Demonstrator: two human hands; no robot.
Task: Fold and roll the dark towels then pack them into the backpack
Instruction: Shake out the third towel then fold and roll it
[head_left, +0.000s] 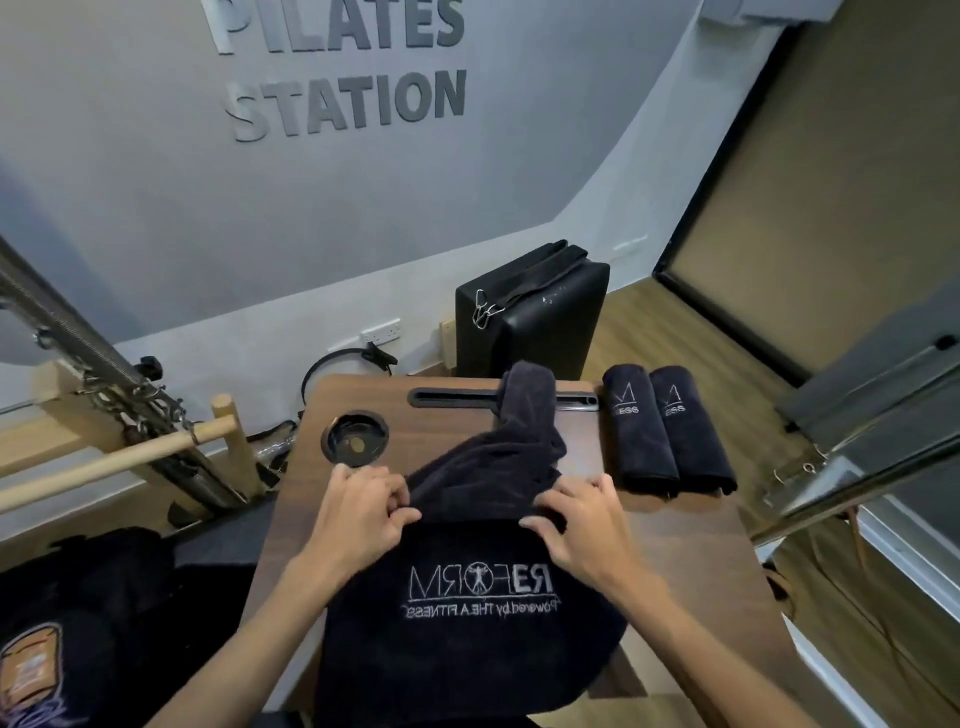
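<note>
A dark towel (467, 623) with mirrored white lettering lies crumpled on the small wooden table (691, 566), its far end bunched up toward the table's slot. My left hand (363, 512) pinches the towel's left edge. My right hand (582, 525) grips the towel's right edge, fingers curled into the cloth. Two rolled dark towels (667, 428) lie side by side at the table's far right corner. A dark backpack (78, 639) with an orange patch sits at the lower left, partly cut off by the frame.
A round cup recess (355, 436) and a long slot (447, 399) are set into the tabletop. A black padded box (535, 317) stands behind the table. Wooden bars and springs of a pilates frame (130, 415) stand to the left; a metal frame (857, 447) is to the right.
</note>
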